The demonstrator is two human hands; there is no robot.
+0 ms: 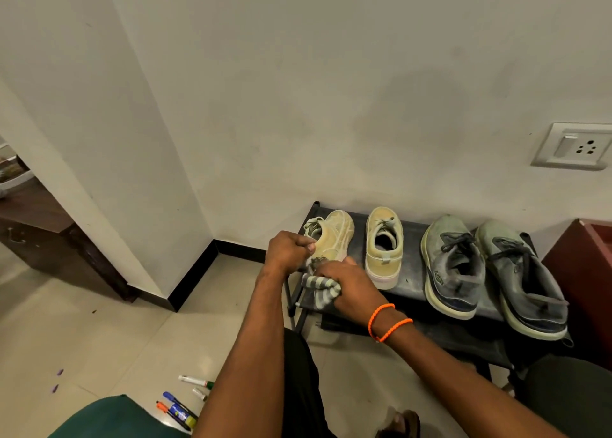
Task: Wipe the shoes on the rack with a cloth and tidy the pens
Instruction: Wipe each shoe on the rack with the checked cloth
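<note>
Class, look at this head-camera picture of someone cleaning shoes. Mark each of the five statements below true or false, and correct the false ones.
1. Four shoes stand on the rack. True.
2. The right hand holds a striped cloth. True.
3. The left hand is picking up the pens. False: it grips the tilted yellow shoe; the pens lie on the floor.
4. The cloth is on a grey shoe. False: it is against the tilted yellow shoe.
5. An orange band circles the right wrist. True.
</note>
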